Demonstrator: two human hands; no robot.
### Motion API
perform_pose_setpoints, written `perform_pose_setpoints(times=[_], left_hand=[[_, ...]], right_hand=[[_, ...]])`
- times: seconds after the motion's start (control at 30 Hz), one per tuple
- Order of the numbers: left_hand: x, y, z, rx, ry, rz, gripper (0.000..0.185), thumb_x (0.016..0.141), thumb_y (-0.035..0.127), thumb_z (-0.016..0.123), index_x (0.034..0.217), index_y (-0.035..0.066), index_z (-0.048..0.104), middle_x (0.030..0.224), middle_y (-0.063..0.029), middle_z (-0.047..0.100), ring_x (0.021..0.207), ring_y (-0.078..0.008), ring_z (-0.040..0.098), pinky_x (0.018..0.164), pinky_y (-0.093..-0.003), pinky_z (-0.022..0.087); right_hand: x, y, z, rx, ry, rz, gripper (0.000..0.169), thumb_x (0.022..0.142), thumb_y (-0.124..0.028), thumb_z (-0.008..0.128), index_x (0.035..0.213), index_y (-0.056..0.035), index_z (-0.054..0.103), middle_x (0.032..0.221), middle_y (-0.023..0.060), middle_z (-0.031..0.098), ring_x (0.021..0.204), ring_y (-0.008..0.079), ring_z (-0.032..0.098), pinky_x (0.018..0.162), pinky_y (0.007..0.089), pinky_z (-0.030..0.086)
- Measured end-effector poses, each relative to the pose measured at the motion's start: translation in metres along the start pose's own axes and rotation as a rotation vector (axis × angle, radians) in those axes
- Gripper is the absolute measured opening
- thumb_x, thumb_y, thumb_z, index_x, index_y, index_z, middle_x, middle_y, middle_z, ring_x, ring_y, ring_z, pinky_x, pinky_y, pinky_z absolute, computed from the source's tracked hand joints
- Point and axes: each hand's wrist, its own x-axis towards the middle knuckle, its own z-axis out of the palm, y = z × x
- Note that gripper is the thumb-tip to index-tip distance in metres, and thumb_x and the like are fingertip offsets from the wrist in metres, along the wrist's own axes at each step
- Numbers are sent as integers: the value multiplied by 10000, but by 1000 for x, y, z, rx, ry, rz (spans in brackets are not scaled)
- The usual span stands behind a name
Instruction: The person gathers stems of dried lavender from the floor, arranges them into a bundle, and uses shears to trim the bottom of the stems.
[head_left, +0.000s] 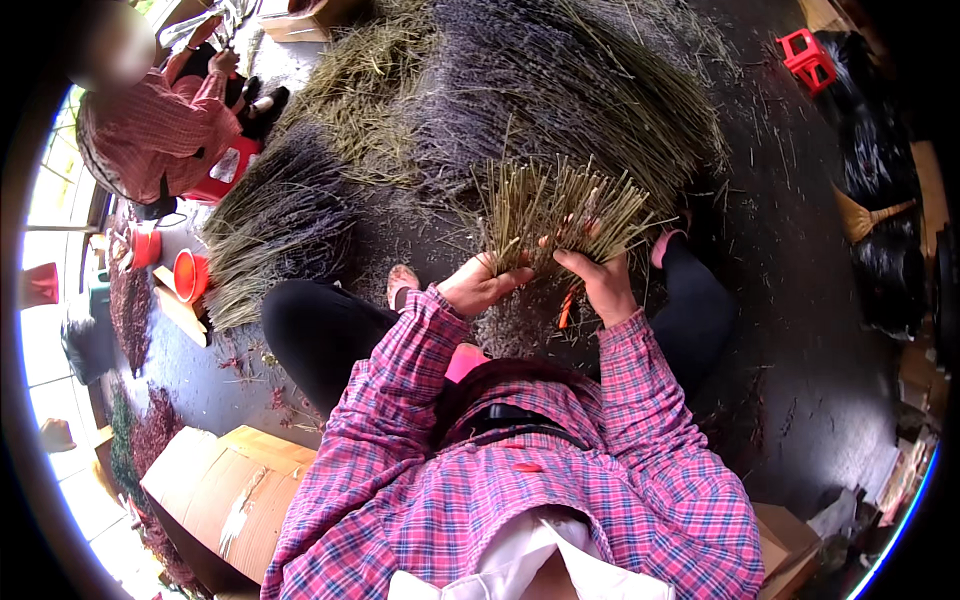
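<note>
In front of my body, my left hand (482, 283) grips a bunch of dried lavender stems (512, 206), its cut ends fanning upward in the picture. My right hand (602, 281) is closed around the right part of the stems (604, 214), thumb on the near side. An orange strip (565, 309), perhaps a tie or a tool's handle, hangs beside the right hand. Greyish-purple flower heads (510, 326) show below the hands, between my knees. Whether the two clumps form one bundle is hard to tell.
Beyond my hands lies a large lavender heap (540, 97); a smaller pile (281, 214) is at left. Another person (161, 127) sits at upper left near orange-red buckets (191, 276). A cardboard box (240, 495), red stool (806, 61) and black plastic bags (874, 157) stand around.
</note>
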Motion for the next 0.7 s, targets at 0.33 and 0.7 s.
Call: perform_pose_setpoints(times=[0.33, 0.7], left_hand=[[14, -18, 5, 442, 273, 485, 154, 859, 126, 634, 976, 46, 577, 1150, -94, 469, 990, -225, 488, 891, -328, 394], [15, -19, 13, -357, 20, 174, 465, 901, 63, 550, 1350, 47, 430, 1344, -50, 482, 1238, -122, 418, 1024, -291, 336]], right_hand=[[1, 26, 0, 321, -52, 127, 583, 726, -45, 662, 1282, -11, 491, 1040, 56, 639, 932, 151, 607, 847, 297, 479], [5, 8, 3, 189, -77, 40, 297, 821, -151, 689, 1079, -11, 646, 1047, 63, 666, 955, 145, 620, 864, 304, 488]])
